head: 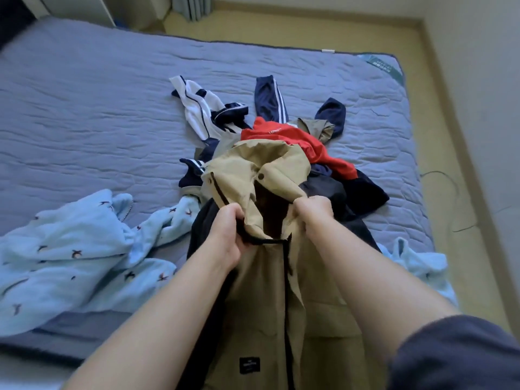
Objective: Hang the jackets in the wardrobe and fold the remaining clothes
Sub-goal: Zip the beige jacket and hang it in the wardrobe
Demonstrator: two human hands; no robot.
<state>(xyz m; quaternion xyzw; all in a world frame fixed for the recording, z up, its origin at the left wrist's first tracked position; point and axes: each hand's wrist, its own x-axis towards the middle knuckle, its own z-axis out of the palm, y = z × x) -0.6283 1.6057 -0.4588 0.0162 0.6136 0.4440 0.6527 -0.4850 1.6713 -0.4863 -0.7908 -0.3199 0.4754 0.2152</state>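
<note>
Centre of the view: the beige hooded jacket of thin woven cloth with a black zip (270, 291) hangs from both hands. Its body drops toward six o'clock and its hood flops up toward twelve. The left hand (228, 232) grips the collar edge, fingers curled tight round the cloth. The right hand (315, 212), at the left hand's three o'clock, clutches the opposite edge in a closed fist. Between them runs a dark curved strip, maybe a cord, maybe a hanger; the view is too soft to say.

Beyond the hood, at twelve o'clock, lies the heap. It holds a red top with white lettering (281, 136), a navy track leg with white stripes (268, 97), a white garment with navy stripes (197, 105) at eleven and a black garment (332, 190) at two.

At nine o'clock sprawls a pale blue fleece blanket printed with small birds (70, 257). All of it rests on the blue-grey quilted mattress (84, 108), and yellowish floor (281, 26) runs along the twelve-to-three side.
</note>
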